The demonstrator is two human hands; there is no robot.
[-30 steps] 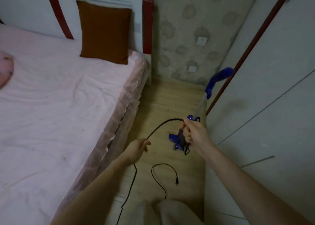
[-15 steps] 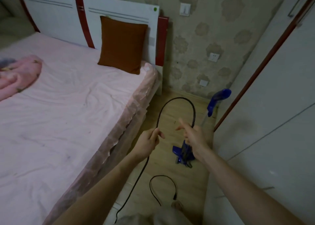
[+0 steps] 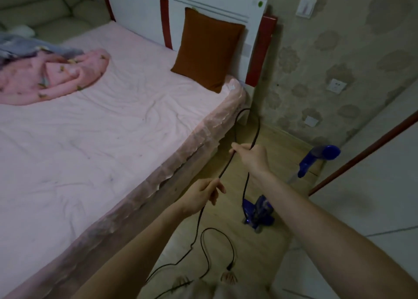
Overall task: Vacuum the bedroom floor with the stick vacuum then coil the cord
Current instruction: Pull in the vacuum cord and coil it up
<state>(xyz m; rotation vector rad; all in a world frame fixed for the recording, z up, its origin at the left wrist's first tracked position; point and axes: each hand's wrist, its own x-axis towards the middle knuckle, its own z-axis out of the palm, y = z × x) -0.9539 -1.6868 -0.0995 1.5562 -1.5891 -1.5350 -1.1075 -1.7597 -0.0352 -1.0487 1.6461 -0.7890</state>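
From the head view, the black cord [image 3: 226, 169] runs taut in a straight slant between the two hands, its long axis rising from lower left to upper right, away from the person and toward the bed's headboard [image 3: 203, 6]. The left hand [image 3: 201, 195] is curled round the cord close beside the bed [image 3: 90, 140], at the foot-ward end of that stretch; the right hand [image 3: 251, 157] pinches it farther toward the headboard, fingers closed on two strands. Above the right hand the cord arches in a tall narrow loop against the bed's corner, then drops down past the wrist to the blue stick vacuum [image 3: 259, 212], which stands on the wooden floor [image 3: 260, 249] on the side of the hands away from the bed, beside the wardrobe door. Its handle [image 3: 321, 157] leans up and away from the bed toward the wall. Below the left hand, the slack cord trails along the floor, curling in one loose loop that ends at the plug [image 3: 230, 267]. A brown pillow [image 3: 208, 49] leans against the headboard, and a pink blanket [image 3: 49, 77] lies bunched on the bed's far side.
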